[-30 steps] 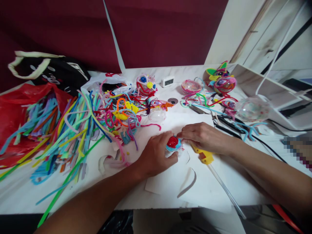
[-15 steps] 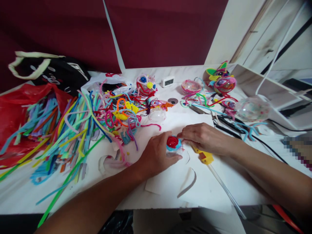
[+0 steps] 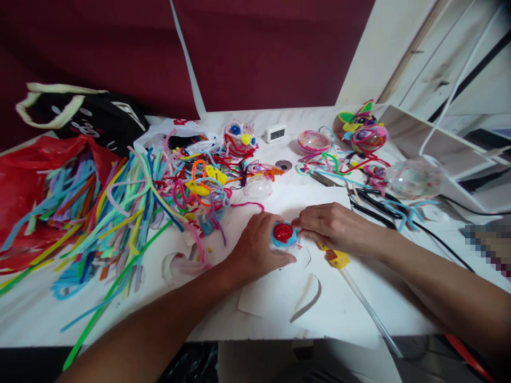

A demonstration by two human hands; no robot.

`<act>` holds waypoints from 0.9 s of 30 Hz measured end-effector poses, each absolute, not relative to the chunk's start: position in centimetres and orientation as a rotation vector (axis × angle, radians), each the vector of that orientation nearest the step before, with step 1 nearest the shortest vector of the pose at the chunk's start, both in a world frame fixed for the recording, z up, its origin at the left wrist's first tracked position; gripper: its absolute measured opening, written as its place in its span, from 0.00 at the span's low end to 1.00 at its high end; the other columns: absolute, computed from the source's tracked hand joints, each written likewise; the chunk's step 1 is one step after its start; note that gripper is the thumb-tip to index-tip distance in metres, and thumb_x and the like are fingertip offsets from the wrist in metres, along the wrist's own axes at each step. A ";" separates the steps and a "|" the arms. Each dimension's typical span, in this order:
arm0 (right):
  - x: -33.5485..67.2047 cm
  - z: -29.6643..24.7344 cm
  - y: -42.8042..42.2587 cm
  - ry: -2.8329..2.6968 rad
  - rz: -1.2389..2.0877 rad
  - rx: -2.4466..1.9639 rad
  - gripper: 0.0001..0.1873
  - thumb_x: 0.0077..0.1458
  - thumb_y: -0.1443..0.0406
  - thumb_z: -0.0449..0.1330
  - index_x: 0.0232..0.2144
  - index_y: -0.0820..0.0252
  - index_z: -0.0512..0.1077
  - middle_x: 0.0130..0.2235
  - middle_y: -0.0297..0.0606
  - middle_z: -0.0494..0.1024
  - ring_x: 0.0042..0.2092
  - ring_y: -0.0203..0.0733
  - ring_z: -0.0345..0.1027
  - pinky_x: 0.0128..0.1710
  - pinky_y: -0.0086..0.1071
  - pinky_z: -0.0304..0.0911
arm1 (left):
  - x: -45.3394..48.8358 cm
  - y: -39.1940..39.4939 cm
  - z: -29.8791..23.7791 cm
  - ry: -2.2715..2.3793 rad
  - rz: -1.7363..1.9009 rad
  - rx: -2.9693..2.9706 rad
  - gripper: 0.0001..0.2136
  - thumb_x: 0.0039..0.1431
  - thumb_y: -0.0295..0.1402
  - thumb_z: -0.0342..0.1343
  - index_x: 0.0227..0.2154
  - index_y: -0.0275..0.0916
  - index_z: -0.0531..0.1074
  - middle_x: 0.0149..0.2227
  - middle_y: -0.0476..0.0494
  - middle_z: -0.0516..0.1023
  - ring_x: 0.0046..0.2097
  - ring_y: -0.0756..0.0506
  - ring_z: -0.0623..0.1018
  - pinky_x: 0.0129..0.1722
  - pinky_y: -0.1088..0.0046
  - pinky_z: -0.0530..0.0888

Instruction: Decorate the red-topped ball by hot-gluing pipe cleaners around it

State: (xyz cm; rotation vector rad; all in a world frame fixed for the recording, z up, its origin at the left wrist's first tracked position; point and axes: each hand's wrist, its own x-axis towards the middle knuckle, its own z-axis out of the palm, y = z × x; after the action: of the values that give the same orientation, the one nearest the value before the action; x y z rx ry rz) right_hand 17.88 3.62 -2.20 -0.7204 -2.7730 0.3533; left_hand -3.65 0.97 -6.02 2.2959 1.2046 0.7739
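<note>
Low over the white paper, my left hand [image 3: 257, 242] curls round a small clear plastic piece topped by a red coil [image 3: 283, 232]. A fuzzy light-blue ring [image 3: 285, 243], which looks like pipe cleaner, surrounds the coil. Fingers and thumb grip it from the left side. From the right, my right hand [image 3: 331, 226] meets the ring's edge with its fingertips pinched together; what lies between them is hidden. Partly under that hand is a yellow glue gun [image 3: 338, 259], a clear glue stick [image 3: 371, 314] running out of it toward the table's front edge.
Loose pipe cleaners [image 3: 131, 207] cover the left side, beside a red plastic bag [image 3: 24, 197]. Behind stand decorated balls [image 3: 238, 139], a small digital clock [image 3: 275, 133] and a clear bowl [image 3: 258, 187]. Black-handled pliers [image 3: 371, 205] lie right; a curved strip [image 3: 309, 303] lies in front.
My left hand has shifted slightly, and more of the blue ring shows beside its fingers. The right hand stays almost in place at the ring's edge.
</note>
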 end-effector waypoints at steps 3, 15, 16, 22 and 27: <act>17.8 -2.3 3.4 -2.768 0.319 -0.719 0.16 0.65 0.60 0.47 0.39 0.62 0.71 0.34 0.40 0.74 0.34 0.38 0.67 0.34 0.31 0.58 | -4.0 1.2 -6.1 1.202 0.740 2.233 0.34 0.35 0.34 0.70 0.46 0.39 0.61 0.46 0.41 0.71 0.47 0.39 0.72 0.47 0.60 0.70; 17.4 -2.9 1.8 -2.768 0.143 -0.750 0.16 0.65 0.58 0.48 0.37 0.63 0.70 0.31 0.39 0.72 0.31 0.38 0.65 0.32 0.33 0.57 | -5.9 2.7 -3.9 0.985 0.470 2.161 0.31 0.38 0.33 0.70 0.48 0.42 0.65 0.47 0.44 0.74 0.48 0.41 0.75 0.47 0.65 0.71; 17.4 -2.9 1.6 -2.765 0.132 -0.762 0.16 0.65 0.59 0.48 0.38 0.64 0.70 0.31 0.39 0.72 0.31 0.38 0.65 0.32 0.33 0.56 | -6.0 2.7 -3.9 0.967 0.464 2.161 0.31 0.39 0.33 0.70 0.49 0.42 0.65 0.48 0.44 0.74 0.49 0.41 0.75 0.48 0.65 0.71; 17.2 -2.9 1.1 -2.749 0.184 -0.847 0.15 0.64 0.59 0.48 0.40 0.63 0.71 0.33 0.40 0.74 0.33 0.39 0.68 0.33 0.33 0.58 | -6.1 2.5 -4.3 0.888 0.516 2.255 0.30 0.46 0.35 0.67 0.51 0.40 0.61 0.51 0.41 0.70 0.53 0.41 0.71 0.53 0.62 0.68; 17.2 -3.0 1.1 -2.716 0.224 -0.877 0.16 0.65 0.59 0.48 0.40 0.64 0.71 0.34 0.41 0.75 0.33 0.39 0.69 0.33 0.33 0.60 | -5.6 2.1 -4.6 0.902 0.593 2.330 0.24 0.46 0.39 0.66 0.43 0.38 0.64 0.44 0.43 0.69 0.47 0.42 0.71 0.47 0.65 0.70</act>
State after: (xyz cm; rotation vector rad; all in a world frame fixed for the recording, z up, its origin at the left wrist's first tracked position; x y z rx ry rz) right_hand 17.23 1.06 -3.03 -0.8772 -2.7155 0.2240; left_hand -5.58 2.10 -4.55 2.3302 0.9025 0.5928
